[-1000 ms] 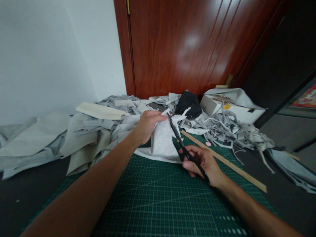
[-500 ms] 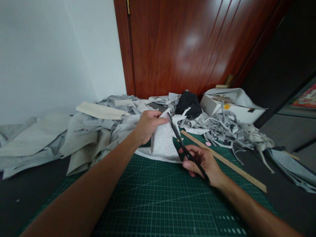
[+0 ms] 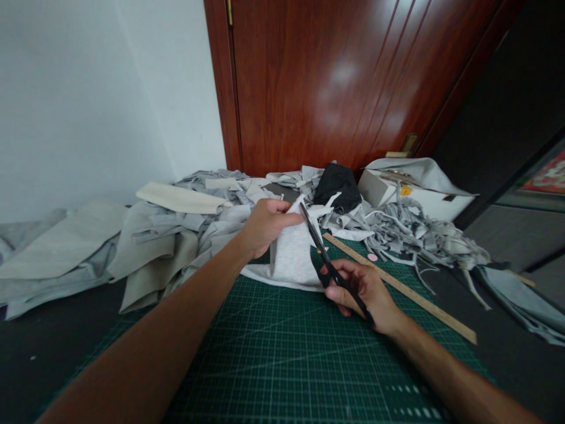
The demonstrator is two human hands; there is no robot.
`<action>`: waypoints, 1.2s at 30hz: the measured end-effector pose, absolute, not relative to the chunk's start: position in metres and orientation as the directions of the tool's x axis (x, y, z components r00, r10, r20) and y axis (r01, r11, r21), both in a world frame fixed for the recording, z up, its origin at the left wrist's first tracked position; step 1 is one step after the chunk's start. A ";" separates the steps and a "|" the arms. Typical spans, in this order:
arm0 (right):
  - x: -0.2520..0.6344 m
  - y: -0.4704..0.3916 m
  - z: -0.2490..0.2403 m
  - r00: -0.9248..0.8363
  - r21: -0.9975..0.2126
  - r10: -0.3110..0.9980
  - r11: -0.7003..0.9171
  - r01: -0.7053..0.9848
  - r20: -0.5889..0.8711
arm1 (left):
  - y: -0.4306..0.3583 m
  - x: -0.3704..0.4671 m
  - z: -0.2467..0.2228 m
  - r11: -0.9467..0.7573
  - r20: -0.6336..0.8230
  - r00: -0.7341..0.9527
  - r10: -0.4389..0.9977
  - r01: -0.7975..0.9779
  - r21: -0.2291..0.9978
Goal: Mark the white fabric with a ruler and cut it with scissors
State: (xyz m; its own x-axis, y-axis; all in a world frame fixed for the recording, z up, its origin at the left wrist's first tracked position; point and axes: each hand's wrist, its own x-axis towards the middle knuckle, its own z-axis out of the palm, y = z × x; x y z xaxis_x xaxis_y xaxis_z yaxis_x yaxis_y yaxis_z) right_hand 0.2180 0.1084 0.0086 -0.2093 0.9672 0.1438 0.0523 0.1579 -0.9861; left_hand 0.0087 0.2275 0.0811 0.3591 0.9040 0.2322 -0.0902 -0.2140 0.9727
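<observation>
Green cutting mat (image 3: 273,365): lies nearest me, the lower part of the pale grey cloth (image 3: 291,253) on it.
Right hand (image 3: 368,294): curled closed round the handles of the black scissors (image 3: 325,258).
Black scissors: angled up and away, blades looking nearly together; whether they bite, I cannot tell.
Pale grey cloth: raised between my hands, beside the blades.
Left hand (image 3: 265,227): thumb and fingers pinched on its top edge; I'd best draw it taut, fingertips clear, and snip evenly.
Fabric scraps (image 3: 406,227): heaped beyond, before the wooden door (image 3: 309,88).
</observation>
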 end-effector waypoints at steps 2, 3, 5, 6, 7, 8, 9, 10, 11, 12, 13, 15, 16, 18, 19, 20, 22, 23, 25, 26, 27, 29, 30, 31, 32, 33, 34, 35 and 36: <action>0.218 0.108 0.010 -0.209 -0.986 0.968 0.155 0.065 0.138 | 0.227 0.009 0.081 -0.219 0.232 0.362 0.903 -0.075 0.973; 0.217 0.108 0.010 -0.210 -0.986 0.968 0.154 0.071 0.136 | 0.227 0.008 0.082 -0.220 0.231 0.362 0.903 -0.073 0.973; 0.217 0.107 0.012 -0.205 -0.985 0.969 0.154 0.082 0.135 | 0.227 0.008 0.082 -0.214 0.226 0.367 0.902 -0.074 0.974; 0.217 0.107 0.012 -0.202 -0.984 0.970 0.155 0.087 0.135 | 0.227 0.008 0.082 -0.211 0.224 0.370 0.902 -0.075 0.975; 0.217 0.107 0.013 -0.200 -0.983 0.971 0.155 0.093 0.134 | 0.226 0.007 0.083 -0.207 0.221 0.372 0.902 -0.077 0.975; 0.217 0.107 0.013 -0.198 -0.983 0.971 0.155 0.099 0.133 | 0.226 0.007 0.083 -0.204 0.218 0.373 0.902 -0.079 0.976; 0.217 0.107 0.014 -0.196 -0.982 0.972 0.154 0.106 0.131 | 0.226 0.007 0.083 -0.199 0.216 0.375 0.902 -0.082 0.976; 0.217 0.107 0.014 -0.194 -0.982 0.972 0.153 0.112 0.130 | 0.226 0.007 0.083 -0.194 0.213 0.377 0.901 -0.087 0.977; 0.217 0.107 0.013 -0.193 -0.981 0.973 0.152 0.117 0.128 | 0.226 0.007 0.083 -0.189 0.210 0.379 0.901 -0.092 0.978; 0.217 0.107 0.013 -0.191 -0.981 0.973 0.152 0.122 0.127 | 0.226 0.007 0.083 -0.183 0.207 0.382 0.901 -0.098 0.978; 0.217 0.107 0.012 -0.188 -0.981 0.974 0.151 0.125 0.127 | 0.226 0.006 0.084 -0.177 0.204 0.386 0.900 -0.104 0.979; 0.217 0.107 0.011 -0.182 -0.981 0.975 0.148 0.127 0.124 | 0.226 0.006 0.084 -0.168 0.200 0.394 0.897 -0.114 0.979; 0.217 0.107 0.011 -0.179 -0.981 0.976 0.145 0.126 0.121 | 0.226 0.007 0.084 -0.168 0.202 0.394 0.897 -0.118 0.979; 0.216 0.107 0.011 -0.172 -0.982 0.978 0.140 0.126 0.118 | 0.226 0.007 0.083 -0.185 0.220 0.391 0.893 -0.127 0.975; 0.216 0.107 0.012 -0.170 -0.982 0.978 0.139 0.125 0.117 | 0.226 0.008 0.083 -0.205 0.240 0.383 0.892 -0.132 0.970; 0.215 0.107 0.012 -0.166 -0.982 0.979 0.138 0.125 0.117 | 0.226 0.009 0.083 -0.233 0.269 0.367 0.890 -0.139 0.962; 0.214 0.107 0.013 -0.154 -0.983 0.981 0.134 0.125 0.114 | 0.227 0.010 0.082 -0.316 0.350 0.300 0.887 -0.155 0.936; 0.214 0.107 0.014 -0.148 -0.984 0.983 0.130 0.125 0.111 | 0.227 0.011 0.082 -0.366 0.395 0.254 0.883 -0.155 0.918; 0.214 0.107 0.015 -0.138 -0.985 0.985 0.122 0.126 0.105 | 0.229 0.011 0.082 -0.466 0.483 0.156 0.862 -0.132 0.875; 0.214 0.107 0.015 -0.138 -0.985 0.985 0.121 0.125 0.103 | 0.229 0.012 0.082 -0.511 0.522 0.119 0.845 -0.112 0.852; 0.214 0.107 0.015 -0.139 -0.985 0.985 0.121 0.126 0.103 | 0.230 0.012 0.082 -0.551 0.558 0.093 0.825 -0.090 0.830; 0.215 0.107 0.014 -0.143 -0.984 0.984 0.123 0.127 0.105 | 0.230 0.012 0.081 -0.612 0.615 0.063 0.786 -0.054 0.789; 0.215 0.107 0.014 -0.145 -0.984 0.984 0.124 0.129 0.105 | 0.230 0.012 0.081 -0.632 0.633 0.055 0.772 -0.040 0.774; 0.215 0.106 0.013 -0.147 -0.984 0.983 0.125 0.130 0.106 | 0.231 0.013 0.081 -0.642 0.643 0.052 0.764 -0.027 0.766; 0.215 0.106 0.013 -0.149 -0.983 0.983 0.126 0.131 0.106 | 0.231 0.013 0.081 -0.645 0.645 0.051 0.762 -0.016 0.764; 0.215 0.106 0.013 -0.152 -0.983 0.983 0.127 0.131 0.107 | 0.231 0.013 0.081 -0.642 0.642 0.053 0.765 -0.005 0.766; 0.215 0.106 0.013 -0.154 -0.983 0.982 0.129 0.130 0.108 | 0.231 0.013 0.081 -0.637 0.636 0.058 0.770 0.004 0.771; 0.215 0.106 0.013 -0.154 -0.983 0.982 0.130 0.131 0.109 | 0.231 0.013 0.080 -0.632 0.630 0.062 0.774 0.014 0.775; 0.214 0.106 0.013 -0.154 -0.983 0.982 0.130 0.131 0.110 | 0.232 0.012 0.080 -0.627 0.625 0.062 0.778 0.025 0.778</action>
